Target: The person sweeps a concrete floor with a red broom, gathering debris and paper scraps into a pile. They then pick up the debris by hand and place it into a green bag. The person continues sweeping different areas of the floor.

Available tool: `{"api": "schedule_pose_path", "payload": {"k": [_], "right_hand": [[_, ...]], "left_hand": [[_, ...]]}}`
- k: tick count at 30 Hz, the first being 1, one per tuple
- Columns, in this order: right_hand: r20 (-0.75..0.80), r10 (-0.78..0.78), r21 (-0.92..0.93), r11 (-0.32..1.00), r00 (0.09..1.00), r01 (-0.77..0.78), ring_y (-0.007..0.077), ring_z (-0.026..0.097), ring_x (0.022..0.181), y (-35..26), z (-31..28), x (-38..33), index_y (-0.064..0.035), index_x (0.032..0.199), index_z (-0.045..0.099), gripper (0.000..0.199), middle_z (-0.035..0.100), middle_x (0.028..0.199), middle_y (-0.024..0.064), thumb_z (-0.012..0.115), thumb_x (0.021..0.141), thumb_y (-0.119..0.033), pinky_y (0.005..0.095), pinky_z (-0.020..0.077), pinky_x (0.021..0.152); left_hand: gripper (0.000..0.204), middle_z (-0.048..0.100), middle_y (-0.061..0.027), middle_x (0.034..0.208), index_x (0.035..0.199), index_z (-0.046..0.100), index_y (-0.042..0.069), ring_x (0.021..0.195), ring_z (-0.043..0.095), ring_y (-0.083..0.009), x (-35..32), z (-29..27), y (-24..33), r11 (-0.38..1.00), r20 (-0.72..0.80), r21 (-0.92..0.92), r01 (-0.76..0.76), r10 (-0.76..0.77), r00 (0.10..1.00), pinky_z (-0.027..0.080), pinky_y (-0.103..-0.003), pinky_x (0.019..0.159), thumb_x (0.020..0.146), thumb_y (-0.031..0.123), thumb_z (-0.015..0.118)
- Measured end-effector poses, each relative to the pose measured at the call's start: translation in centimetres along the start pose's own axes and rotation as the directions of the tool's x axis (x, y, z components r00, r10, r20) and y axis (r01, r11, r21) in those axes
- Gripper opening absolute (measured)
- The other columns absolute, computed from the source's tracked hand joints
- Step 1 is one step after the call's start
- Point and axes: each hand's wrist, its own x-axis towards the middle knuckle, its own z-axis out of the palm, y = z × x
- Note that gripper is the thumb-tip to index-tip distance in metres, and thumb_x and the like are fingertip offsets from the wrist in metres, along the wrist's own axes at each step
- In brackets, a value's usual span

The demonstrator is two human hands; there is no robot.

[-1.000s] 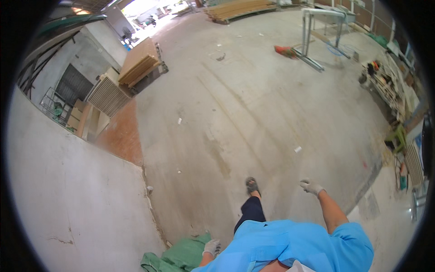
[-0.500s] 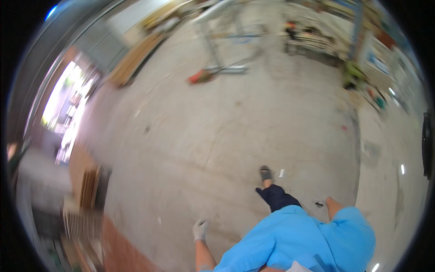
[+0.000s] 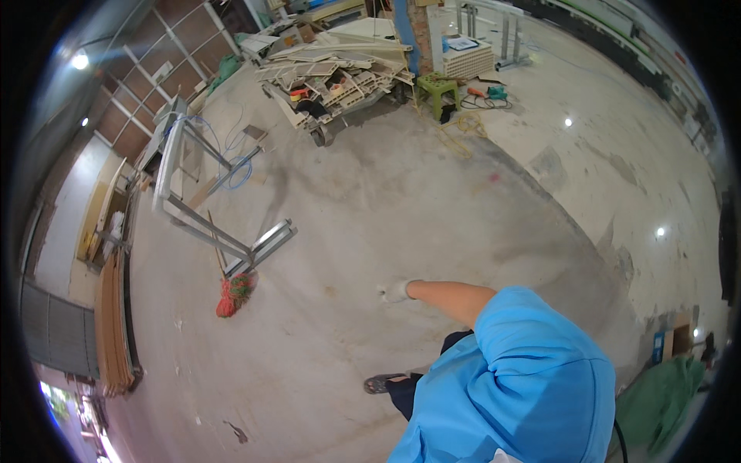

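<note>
My right hand [image 3: 396, 291], in a pale work glove, is held out in front of my body over the bare concrete floor. Its fingers look loosely curled in, and nothing shows in them. No object is within its reach. Below the arm, one foot in a dark sandal [image 3: 384, 383] is on the floor. My left hand is outside the picture. The nearest thing on the floor is a red and green mop head [image 3: 234, 294], off to the left beside a metal frame [image 3: 202, 214].
A wheeled cart [image 3: 340, 85] piled with pale panel offcuts stands ahead. Beside it are a green stool [image 3: 440, 91], a yellow cord [image 3: 465, 127] and power tools [image 3: 488, 93]. Long brown boards [image 3: 114, 332] lie at left. A green cloth [image 3: 656, 401] is at lower right.
My view has swung to the right, and the cart and metal frame now appear nearer. My right hand has come forward into view; my left hand has dropped out of it.
</note>
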Motion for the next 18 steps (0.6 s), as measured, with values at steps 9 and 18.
{"api": "schedule_pose_path", "payload": {"k": [9, 18], "right_hand": [[-0.003, 0.305, 0.091, 0.948, 0.952, -0.304, 0.0274, 0.059, 0.097, -7.7, 9.6, 12.7, -0.0077, 0.112, 0.061, 0.034, 0.062, 0.107, 0.0128, 0.060, 0.088, -0.032, 0.0434, 0.0466, 0.084], [0.280, 0.740, -0.134, 0.661, 0.612, -0.738, 0.0242, 0.059, 0.060, -3.1, 12.2, 17.4, -0.0059, 0.096, 0.061, 0.021, 0.062, 0.075, 0.0123, 0.054, 0.089, -0.024, 0.0408, 0.0494, 0.058]], "left_hand": [[0.028, 0.061, -0.0062, 0.085, 0.113, 0.062, 0.003, 0.070, 0.057, -0.0139, 21.9, -18.7, 21.1, 0.999, 0.040, 0.019, -0.048, 0.048, 0.998, 0.047, -0.028, 0.057, 0.085, 0.010, 0.061], [0.042, 0.060, -0.0006, 0.087, 0.125, 0.058, 0.001, 0.072, 0.052, -0.0082, 44.7, -25.3, 48.9, 0.897, 0.054, 0.153, -0.416, 0.412, 0.909, 0.044, -0.022, 0.063, 0.084, 0.008, 0.062]]}}
